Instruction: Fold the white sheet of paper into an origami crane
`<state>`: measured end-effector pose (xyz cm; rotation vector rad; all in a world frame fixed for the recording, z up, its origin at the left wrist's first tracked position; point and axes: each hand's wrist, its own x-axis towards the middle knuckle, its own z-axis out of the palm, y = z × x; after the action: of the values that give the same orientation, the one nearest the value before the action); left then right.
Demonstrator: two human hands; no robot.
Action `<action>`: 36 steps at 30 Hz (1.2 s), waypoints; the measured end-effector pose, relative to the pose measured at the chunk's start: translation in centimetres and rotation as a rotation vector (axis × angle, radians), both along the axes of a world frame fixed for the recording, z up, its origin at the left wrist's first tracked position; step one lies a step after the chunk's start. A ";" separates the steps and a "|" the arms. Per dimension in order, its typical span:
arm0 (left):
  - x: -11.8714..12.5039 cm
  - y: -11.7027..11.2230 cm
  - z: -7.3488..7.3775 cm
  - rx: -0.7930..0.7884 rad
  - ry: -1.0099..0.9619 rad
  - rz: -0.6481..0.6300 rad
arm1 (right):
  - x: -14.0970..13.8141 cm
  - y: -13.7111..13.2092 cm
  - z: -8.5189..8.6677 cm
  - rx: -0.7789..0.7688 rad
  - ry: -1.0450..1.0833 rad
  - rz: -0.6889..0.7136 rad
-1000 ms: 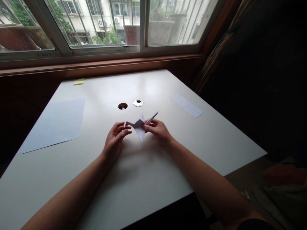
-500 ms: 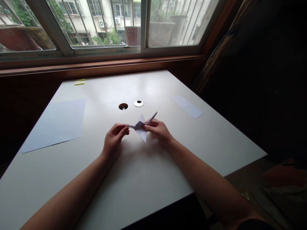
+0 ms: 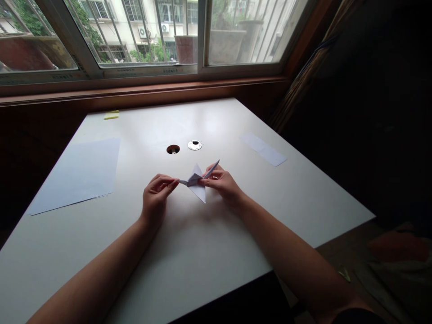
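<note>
A folded white paper crane is held between my two hands over the middle of the table, its wings spread and a narrow point rising to the right. My left hand pinches the thin tip on its left side between thumb and fingers. At the body's right, my right hand grips the paper near the base of the raised point. Part of the crane is covered by my right fingers.
Paper sheets lie on the white table at left, a paper strip at right. Beyond my hands are a round hole and its silver cover. A yellow sticky pad lies near the far edge, below the window.
My left hand has drawn slightly left and down, still pinching the tip. The crane has tilted a little with it, while my right hand stays almost in place.
</note>
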<state>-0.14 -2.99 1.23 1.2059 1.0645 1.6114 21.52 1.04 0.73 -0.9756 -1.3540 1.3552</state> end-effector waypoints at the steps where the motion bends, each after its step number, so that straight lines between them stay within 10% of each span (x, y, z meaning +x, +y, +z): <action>1: 0.0 0.0 0.0 0.007 0.007 0.012 | -0.1 0.0 0.1 0.005 0.001 -0.004; 24: -0.5 0.3 -0.6 -0.098 0.180 -0.020 | 0.1 0.6 0.2 -0.076 0.160 -0.141; 36: 0.6 -0.6 1.3 -0.136 0.190 -0.280 | -0.2 -0.1 0.1 -0.037 0.141 0.098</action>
<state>0.44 -3.59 2.54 1.3690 1.0507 1.2111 21.31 0.90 0.83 -0.8306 -1.2884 1.4988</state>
